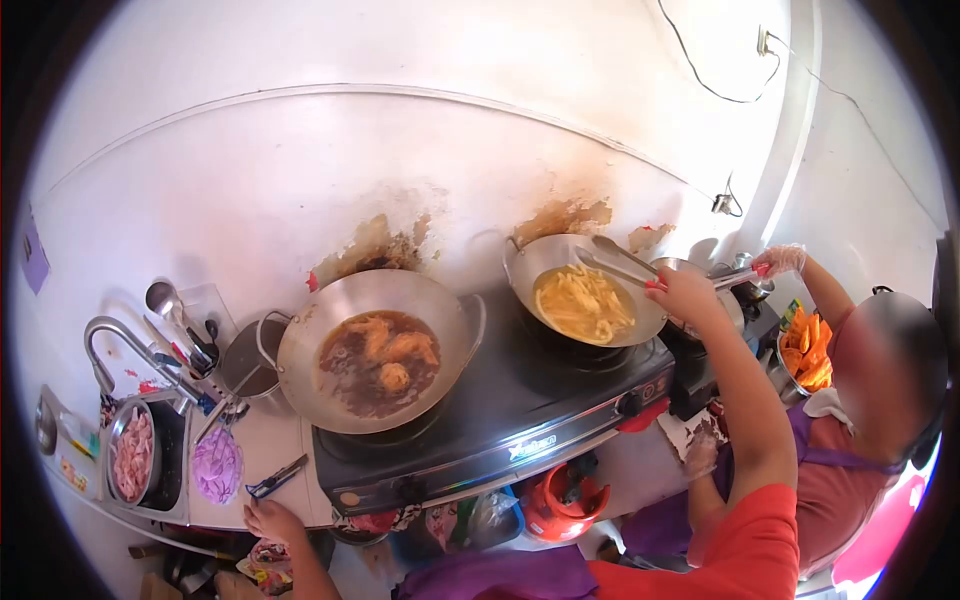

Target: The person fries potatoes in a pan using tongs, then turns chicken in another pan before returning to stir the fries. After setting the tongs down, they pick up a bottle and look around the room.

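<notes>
My right hand (688, 298) grips a pair of metal tongs (612, 262) with red handle ends. The tongs reach over a wok (648, 325) where pale fries (585, 304) lie in yellow oil. Low at the counter's front edge, my left hand (272, 522) has its fingers loosely apart and holds nothing. Just above it on the counter lies a long dark tool (277, 477), whose kind I cannot make out. Between my hands, a second wok (300, 350) contains browned fried pieces (393, 345) in dark, bubbling oil.
Both woks sit on a black gas stove (500, 400). At right, a co-worker's gloved hand (785, 262) holds other tongs (738, 277) beside a pot. A bowl of raw meat (133, 455) stands in the sink at left. An orange gas cylinder (560, 510) stands below the counter.
</notes>
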The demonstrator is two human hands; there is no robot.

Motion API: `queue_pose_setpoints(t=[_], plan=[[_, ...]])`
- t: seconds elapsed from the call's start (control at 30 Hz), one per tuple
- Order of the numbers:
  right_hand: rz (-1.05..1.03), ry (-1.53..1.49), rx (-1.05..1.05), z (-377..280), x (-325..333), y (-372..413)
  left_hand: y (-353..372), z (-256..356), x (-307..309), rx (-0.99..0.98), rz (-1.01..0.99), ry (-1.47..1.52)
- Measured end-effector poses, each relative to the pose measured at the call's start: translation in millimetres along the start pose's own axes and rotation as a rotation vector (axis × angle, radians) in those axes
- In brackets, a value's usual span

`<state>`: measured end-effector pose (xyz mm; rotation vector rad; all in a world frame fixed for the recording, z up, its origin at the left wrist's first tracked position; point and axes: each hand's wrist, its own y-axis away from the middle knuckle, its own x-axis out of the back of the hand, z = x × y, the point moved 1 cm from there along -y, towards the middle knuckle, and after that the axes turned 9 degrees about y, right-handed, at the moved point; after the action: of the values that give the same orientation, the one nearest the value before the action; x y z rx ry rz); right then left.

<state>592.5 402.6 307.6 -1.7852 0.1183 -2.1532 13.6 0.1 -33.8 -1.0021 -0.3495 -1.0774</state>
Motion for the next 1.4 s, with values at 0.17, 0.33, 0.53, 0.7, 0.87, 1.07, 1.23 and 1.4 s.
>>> queue_pose_setpoints(t=[0.17, 0.33, 0.53, 0.7, 0.87, 1.07, 1.23, 1.4], plan=[[-0.011, -0.424, -0.003, -6, -10, 29, 0, -12, -5, -0.101, -0.048, 0.085], [-0.269, -1.384, 0.005, -102, 43, 112, 4, -25, 22, -0.214, -0.228, 0.269], [-0.573, -1.939, 0.156, -259, 100, 184, -14, -38, 65, -0.327, -0.505, 0.511], [-0.916, -2.103, 0.189, -368, 113, 233, -56, -5, 123, -0.490, -0.447, 0.747], [-1.159, -2.241, 0.154, -436, 106, 274, -108, 39, 97, 0.303, -1.231, 1.390], [-1.165, -2.295, -0.017, -458, 90, 297, -145, 77, 51, 0.621, -1.516, 1.604], [-1.198, -2.360, -0.134, -465, 80, 309, -180, 91, 68, 0.920, -1.487, 1.780], [-1.179, -2.419, -0.205, -486, 65, 301, -193, 95, 81, 1.018, -1.472, 1.820]])
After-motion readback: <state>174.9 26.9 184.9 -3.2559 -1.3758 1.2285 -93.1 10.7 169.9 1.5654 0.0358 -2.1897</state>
